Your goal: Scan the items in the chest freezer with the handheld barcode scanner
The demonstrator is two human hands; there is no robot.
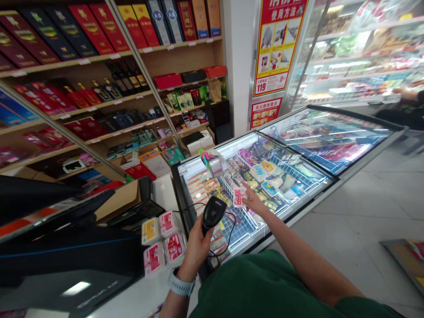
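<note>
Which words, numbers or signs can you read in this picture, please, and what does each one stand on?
"使用方法": the red and yellow poster, below a line cut off by the picture's edge.
"119": low on the same poster.
"灭火器放置点": the smaller red sign below.
Too small or blurred to read: the print on the held tub, scanner, counter tubs, shelf boxes, freezer glass and black machine.

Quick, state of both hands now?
Left hand: closed, holding black scanner.
Right hand: closed, holding small pink-and-white pack.
</note>
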